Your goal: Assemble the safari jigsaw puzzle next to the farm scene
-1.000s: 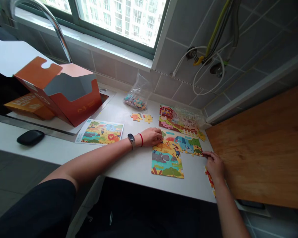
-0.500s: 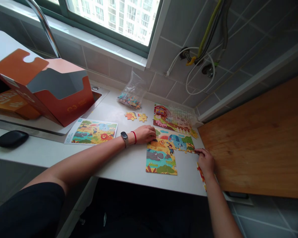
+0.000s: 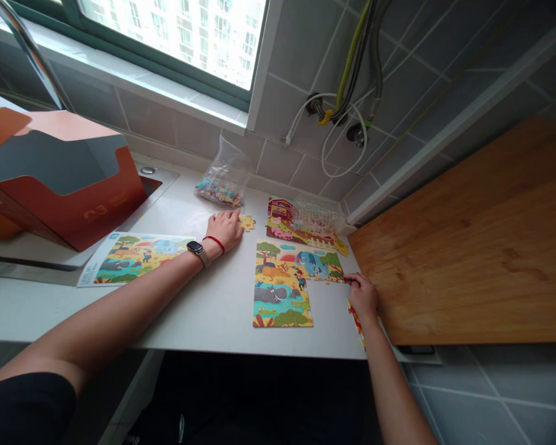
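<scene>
My left hand (image 3: 225, 230) lies on the white counter (image 3: 204, 309) with its fingers over the spot beside a loose yellow puzzle piece (image 3: 247, 222), and whatever is beneath the palm is hidden. My right hand (image 3: 362, 298) has its fingertips at the right end of a jungle jigsaw puzzle (image 3: 282, 290), laid out as an uneven block of joined pieces. Below that hand, a strip of orange puzzle pieces (image 3: 356, 324) lies at the counter's edge. A farm-scene puzzle section (image 3: 282, 222) sits farther back, partly under a clear plastic wrapper (image 3: 317, 216).
A picture card (image 3: 136, 259) of the jungle scene lies left of my left hand. Behind stand an orange puzzle box (image 3: 74, 204) and a plastic bag of pieces (image 3: 220, 185). A wooden board (image 3: 463, 235) borders the right, with tiled wall and hoses behind.
My left hand has moved left from the puzzle's top edge to the loose pieces, and one of those pieces no longer shows. My right hand stays at the puzzle's right end. The view has shifted.
</scene>
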Demonstrator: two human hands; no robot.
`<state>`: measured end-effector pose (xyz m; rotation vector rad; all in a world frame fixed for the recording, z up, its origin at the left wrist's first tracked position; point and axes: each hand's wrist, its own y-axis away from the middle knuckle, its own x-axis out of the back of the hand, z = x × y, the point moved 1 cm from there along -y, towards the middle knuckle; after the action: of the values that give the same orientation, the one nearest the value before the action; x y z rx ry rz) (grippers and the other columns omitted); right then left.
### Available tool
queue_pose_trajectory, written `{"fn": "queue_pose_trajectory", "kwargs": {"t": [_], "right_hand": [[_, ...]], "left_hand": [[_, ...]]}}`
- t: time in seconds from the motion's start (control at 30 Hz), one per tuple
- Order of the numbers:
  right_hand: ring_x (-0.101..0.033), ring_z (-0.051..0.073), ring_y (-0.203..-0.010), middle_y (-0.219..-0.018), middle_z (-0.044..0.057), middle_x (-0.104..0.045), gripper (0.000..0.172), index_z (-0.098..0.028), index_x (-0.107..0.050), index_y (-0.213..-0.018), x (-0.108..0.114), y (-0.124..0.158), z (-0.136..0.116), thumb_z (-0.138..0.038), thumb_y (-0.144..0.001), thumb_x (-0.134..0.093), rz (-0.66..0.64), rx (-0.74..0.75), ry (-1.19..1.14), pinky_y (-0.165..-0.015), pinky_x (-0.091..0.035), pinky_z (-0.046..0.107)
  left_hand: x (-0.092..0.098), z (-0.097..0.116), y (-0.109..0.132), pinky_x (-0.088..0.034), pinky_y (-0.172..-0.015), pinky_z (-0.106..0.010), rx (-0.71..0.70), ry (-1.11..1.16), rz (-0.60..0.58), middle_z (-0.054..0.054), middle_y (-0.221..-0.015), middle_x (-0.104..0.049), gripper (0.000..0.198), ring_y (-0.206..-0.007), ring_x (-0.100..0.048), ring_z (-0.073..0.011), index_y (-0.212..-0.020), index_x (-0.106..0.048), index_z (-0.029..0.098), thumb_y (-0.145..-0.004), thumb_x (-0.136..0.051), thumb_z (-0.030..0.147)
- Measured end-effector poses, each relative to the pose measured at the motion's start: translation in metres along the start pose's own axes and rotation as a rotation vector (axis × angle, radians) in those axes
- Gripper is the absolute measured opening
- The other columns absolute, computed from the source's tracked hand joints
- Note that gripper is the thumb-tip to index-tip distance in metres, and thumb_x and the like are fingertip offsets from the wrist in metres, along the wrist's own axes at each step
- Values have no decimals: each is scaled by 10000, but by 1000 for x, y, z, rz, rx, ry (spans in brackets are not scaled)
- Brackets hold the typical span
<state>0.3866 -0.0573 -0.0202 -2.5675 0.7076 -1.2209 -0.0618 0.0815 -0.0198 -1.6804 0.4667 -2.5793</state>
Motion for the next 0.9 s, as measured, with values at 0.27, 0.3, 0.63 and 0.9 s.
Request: {"fn": "queue_pose_trajectory", "kwargs": {"t": [0.27, 0.3, 0.63, 0.9], "right_hand": [[-687, 239, -787, -854, 101, -760, 302, -187, -740, -836, 7, 2, -6, -309, -806, -465, 148, -27, -59, -763, -571, 373], [-695, 240, -817, -888, 109, -759, 316, -178, -737, -879, 13, 2, -9, -316, -838, -456, 189, -29, -65, -786, -575, 379], [-673, 320, -1104, -1157, 153, -713, 373, -203, -748, -1123, 74, 76, -12, -461, -907, -587, 16, -15, 232, -1017, -530, 493], [-709, 301, -835, -1002, 129, -706, 476, -220, -777, -1064, 77, 128, 7, -561, -734, -801, 32, -211, 365, -802, -591, 436]], "left_hand": [[-3, 3, -3, -480, -1032, -452, -109, 15, -51, -164, -1331, -688, 555, -1244, -617, -349, -1449, -557, 152, -944, -544, 383], [-4, 3, -2, -478, -1038, -464, -121, 17, -52, -176, -1347, -679, 552, -1257, -610, -356, -1444, -563, 139, -951, -520, 384], [-17, -5, -4, -467, -1062, -498, -245, 24, -40, -136, -1370, -680, 467, -1280, -595, -351, -1298, -689, 198, -984, -409, 400], [-14, -4, -4, -469, -1042, -432, -253, -46, -79, -93, -1376, -674, 405, -1220, -601, -291, -1235, -717, 219, -1018, -424, 394]]}}
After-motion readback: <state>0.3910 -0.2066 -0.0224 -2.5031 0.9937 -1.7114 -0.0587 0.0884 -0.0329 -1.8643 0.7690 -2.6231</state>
